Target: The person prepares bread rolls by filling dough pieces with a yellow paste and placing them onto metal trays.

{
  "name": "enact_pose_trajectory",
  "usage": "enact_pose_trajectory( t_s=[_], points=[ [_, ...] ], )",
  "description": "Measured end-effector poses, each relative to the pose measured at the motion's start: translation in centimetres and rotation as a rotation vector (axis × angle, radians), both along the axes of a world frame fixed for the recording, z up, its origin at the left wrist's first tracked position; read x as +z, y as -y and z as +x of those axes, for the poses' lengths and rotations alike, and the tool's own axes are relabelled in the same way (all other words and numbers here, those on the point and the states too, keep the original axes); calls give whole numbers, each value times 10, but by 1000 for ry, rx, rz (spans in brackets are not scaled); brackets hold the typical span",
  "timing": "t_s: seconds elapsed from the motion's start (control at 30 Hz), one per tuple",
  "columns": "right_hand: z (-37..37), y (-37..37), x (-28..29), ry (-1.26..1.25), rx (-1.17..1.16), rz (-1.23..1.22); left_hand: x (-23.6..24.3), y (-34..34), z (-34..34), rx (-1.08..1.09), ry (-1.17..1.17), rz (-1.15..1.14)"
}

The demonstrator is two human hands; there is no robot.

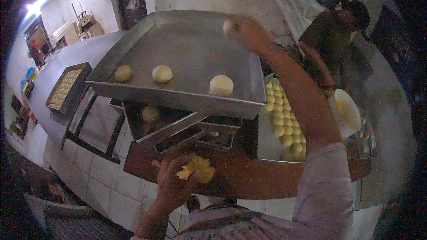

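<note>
My left hand (175,182), low in front of me, grips a crumbly yellow mass (198,171). My raised right hand (249,35) has closed fingers around a pale dough ball (230,27), blurred and partly hidden, over the back right corner of a large metal tray (173,100). Three round dough balls lie toward that tray's front, at left (123,73), middle (162,74) and right (221,85). Under it, further metal trays (155,140) are stacked askew, one with a dough ball (150,114) inside, on a brown wooden tabletop (227,178).
A pan packed with dough balls (287,129) sits right, beside a white bowl (349,115) with something yellow inside. Another person (329,40) bends over the right side. A steel table (53,64) with a filled tray (62,93) stands left; a black metal frame (93,144) is on the tiled floor.
</note>
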State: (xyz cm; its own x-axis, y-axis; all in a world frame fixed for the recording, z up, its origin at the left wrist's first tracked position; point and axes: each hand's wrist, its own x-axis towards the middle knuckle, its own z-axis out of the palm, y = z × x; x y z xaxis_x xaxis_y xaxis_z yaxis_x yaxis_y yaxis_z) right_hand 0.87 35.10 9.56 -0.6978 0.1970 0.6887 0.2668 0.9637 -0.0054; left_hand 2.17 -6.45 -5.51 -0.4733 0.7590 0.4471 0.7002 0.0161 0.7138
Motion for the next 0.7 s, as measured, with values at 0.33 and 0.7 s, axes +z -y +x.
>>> enact_pose_trajectory(
  t_s=[0.33,0.7],
  points=[
    [-3,-11,-40,354,-131,-33,-109,72,-34,325,318,-30],
    [289,267,-258,370,-127,-637,-139,61,-48,73,-328,-612]
  ],
)
